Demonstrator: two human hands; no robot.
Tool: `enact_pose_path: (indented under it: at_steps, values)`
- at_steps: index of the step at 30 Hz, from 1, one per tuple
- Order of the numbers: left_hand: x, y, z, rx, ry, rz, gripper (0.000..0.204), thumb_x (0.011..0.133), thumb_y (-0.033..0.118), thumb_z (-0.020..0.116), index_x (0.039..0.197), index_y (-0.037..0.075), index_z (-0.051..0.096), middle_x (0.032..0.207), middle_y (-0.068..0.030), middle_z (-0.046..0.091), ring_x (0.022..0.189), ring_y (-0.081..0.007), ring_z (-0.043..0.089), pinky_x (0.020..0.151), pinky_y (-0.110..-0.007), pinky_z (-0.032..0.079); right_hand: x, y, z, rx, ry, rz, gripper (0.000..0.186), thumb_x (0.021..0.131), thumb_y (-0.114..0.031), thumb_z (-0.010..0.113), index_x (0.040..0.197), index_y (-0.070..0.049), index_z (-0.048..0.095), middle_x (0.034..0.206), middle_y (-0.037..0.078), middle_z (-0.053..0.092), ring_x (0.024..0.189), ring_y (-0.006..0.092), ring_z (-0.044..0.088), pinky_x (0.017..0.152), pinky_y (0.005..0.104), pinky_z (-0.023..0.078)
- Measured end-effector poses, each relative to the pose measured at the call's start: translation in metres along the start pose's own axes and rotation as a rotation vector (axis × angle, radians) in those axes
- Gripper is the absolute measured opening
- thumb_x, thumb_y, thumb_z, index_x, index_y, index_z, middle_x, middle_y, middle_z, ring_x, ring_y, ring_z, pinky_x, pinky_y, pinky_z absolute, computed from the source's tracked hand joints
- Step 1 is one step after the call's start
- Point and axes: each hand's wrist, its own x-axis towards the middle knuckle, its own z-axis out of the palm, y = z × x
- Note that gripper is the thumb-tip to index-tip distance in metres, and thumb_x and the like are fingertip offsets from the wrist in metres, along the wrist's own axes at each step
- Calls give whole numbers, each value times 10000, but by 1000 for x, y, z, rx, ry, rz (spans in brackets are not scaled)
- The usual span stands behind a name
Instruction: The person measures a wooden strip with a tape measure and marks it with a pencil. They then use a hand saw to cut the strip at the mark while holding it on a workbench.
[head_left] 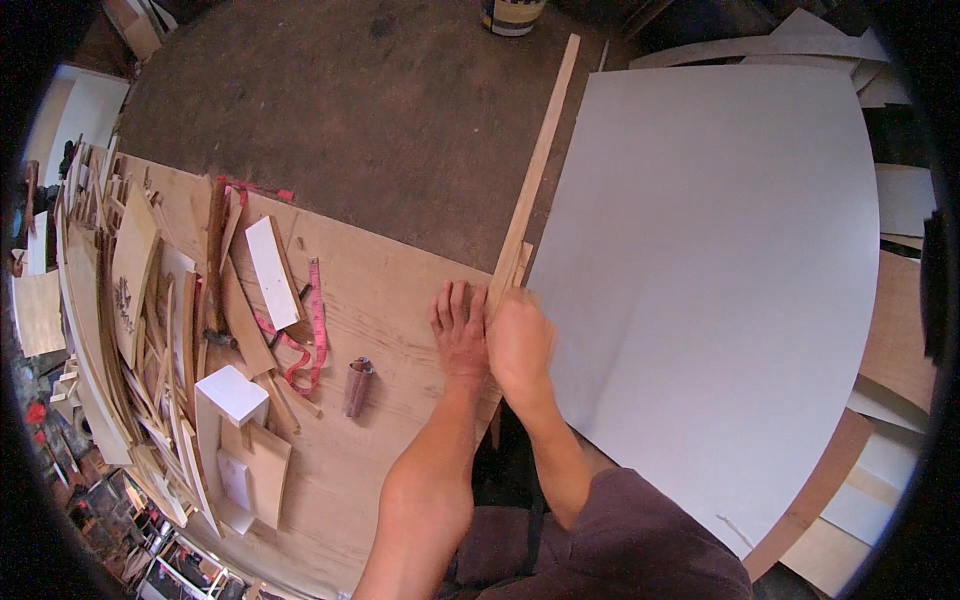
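Note:
A long, narrow wooden strip runs away from me past the far edge of the plywood board. My left hand lies with fingers stretched out on the plywood, its thumb side against the near part of the strip. Right beside it, my right hand is closed in a fist over the strip's near end, slightly blurred. A short wooden piece shows just beyond the fist, alongside the strip. Whatever the right fingers enclose is hidden.
A large white panel stands close on my right. The plywood carries a small brown cylinder, a pink tape measure, a hammer and piled wood offcuts. A bucket stands at the far end.

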Motion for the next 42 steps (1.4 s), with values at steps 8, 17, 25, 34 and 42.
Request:
enact_pose_path:
  at_steps: [8, 17, 25, 34, 42]
  values:
    - [10, 9, -6, -81, 14, -7, 433, 847, 195, 579, 1274, 135, 548, 1374, -129, 432, 1354, -332, 331, 1103, -518, 254, 34, 41, 12, -35, 31, 23, 261, 999, -181, 415, 1013, -9, 609, 745, 244, 645, 707, 427, 637, 635, 526, 490]
    - [3, -1, -3, -48, 50, -10, 455, 817, 192, 555, 1269, 142, 564, 1357, -115, 446, 1352, -314, 342, 1134, -501, 254, -10, 10, -12, -12, -136, 165, 154, 887, -112, 545, 939, 23, 596, 770, 235, 663, 741, 412, 669, 639, 499, 532]
    - [2, 1, -3, -51, 47, -11, 468, 794, 199, 576, 1258, 138, 566, 1360, -103, 448, 1356, -310, 338, 1134, -500, 242, -4, 17, -22, 77, -47, 226, 361, 967, -152, 464, 1292, -11, 532, 710, 242, 627, 689, 421, 623, 646, 501, 483]
    - [5, 2, 1, -95, 51, -4, 425, 834, 206, 581, 1256, 160, 565, 1362, -110, 459, 1358, -319, 347, 1105, -523, 258, 46, 36, 12, -61, -22, 60, 448, 927, -83, 479, 1371, -18, 489, 736, 219, 646, 685, 390, 632, 640, 477, 500]
    - [2, -2, -1, -33, 41, -31, 441, 800, 214, 561, 1237, 157, 580, 1361, -96, 457, 1348, -302, 358, 1122, -495, 260, 35, 34, 7, -128, -57, 5, 429, 888, -80, 500, 1311, -44, 562, 788, 207, 660, 721, 380, 640, 658, 489, 505]
